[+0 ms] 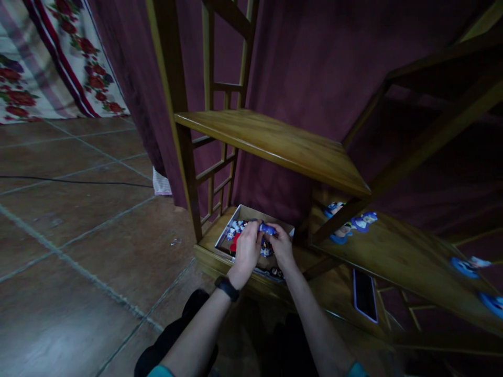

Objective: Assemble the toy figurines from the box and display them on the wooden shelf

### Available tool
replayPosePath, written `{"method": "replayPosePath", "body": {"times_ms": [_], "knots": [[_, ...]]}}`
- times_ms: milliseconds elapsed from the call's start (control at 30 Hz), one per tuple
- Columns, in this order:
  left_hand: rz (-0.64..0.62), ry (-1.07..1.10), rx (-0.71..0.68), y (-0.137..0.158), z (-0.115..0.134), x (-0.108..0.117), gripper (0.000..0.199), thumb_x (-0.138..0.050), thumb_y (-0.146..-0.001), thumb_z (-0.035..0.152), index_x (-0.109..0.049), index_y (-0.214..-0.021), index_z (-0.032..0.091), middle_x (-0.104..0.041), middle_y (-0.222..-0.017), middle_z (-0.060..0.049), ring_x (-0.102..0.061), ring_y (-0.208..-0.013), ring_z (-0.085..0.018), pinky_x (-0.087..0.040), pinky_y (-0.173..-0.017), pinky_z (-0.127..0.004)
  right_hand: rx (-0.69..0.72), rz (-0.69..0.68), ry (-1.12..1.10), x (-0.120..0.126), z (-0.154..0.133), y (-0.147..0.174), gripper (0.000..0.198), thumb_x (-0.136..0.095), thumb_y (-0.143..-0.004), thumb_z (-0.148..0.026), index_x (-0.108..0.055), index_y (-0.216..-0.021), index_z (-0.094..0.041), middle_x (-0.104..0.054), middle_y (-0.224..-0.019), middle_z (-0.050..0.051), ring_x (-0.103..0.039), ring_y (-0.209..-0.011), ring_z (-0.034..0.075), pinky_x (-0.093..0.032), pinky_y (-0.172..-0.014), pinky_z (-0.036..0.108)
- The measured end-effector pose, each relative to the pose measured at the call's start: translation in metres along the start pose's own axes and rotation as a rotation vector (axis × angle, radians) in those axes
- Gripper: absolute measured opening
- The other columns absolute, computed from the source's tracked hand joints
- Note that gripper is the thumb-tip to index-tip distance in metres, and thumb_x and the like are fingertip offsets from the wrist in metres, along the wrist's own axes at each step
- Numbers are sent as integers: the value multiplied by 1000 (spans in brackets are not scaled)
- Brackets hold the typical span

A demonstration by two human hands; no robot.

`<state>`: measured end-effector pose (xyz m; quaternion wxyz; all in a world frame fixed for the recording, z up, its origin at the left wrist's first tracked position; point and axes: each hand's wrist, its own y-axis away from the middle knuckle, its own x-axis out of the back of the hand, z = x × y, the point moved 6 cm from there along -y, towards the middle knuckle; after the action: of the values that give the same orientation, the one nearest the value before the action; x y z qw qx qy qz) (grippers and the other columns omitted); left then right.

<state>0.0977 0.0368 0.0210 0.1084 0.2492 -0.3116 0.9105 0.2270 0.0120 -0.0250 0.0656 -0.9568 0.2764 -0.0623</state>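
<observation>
Both my hands meet over a shallow cardboard box (242, 211) on the low wooden shelf. Between them is a small purple-blue figurine (268, 229). My left hand (248, 245), with a dark watch (227, 288) on its wrist, has its fingers closed at the figurine's left end. My right hand (282, 244) pinches it from the right. Below, several small figurines (236, 228) in white, blue and black lie in the box, along with a red piece (234, 242). My hands hide part of the box's contents.
An upper wooden shelf (271, 141) juts out above my hands. To the right, several figurines (364, 222) on round bases stand on another shelf (393, 246). A phone (365, 295) lies below it. A black cable (78, 181) crosses the tiled floor.
</observation>
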Motion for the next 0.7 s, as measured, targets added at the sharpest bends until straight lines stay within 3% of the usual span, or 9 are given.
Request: {"method": "replayPosePath", "body": {"times_ms": [333, 700], "knots": [[-126, -377, -150, 3, 8, 2, 43, -42, -85, 11, -41, -128, 18, -58, -106, -9, -53, -97, -21, -44, -83, -32, -123, -45, -302, -15, 0, 11, 41, -66, -64, -22, -63, -106, -26, -67, -107, 0, -59, -100, 19, -44, -92, 34], [-169, -488, -299, 5, 17, 1, 35, -41, -87, 16, -46, -122, 16, -57, -107, -11, -50, -97, -23, -44, -81, -35, -188, -62, -441, -15, -1, 10, 31, -67, -62, -19, -67, -92, -24, -69, -100, -2, -61, -95, 17, -46, -89, 31]]}}
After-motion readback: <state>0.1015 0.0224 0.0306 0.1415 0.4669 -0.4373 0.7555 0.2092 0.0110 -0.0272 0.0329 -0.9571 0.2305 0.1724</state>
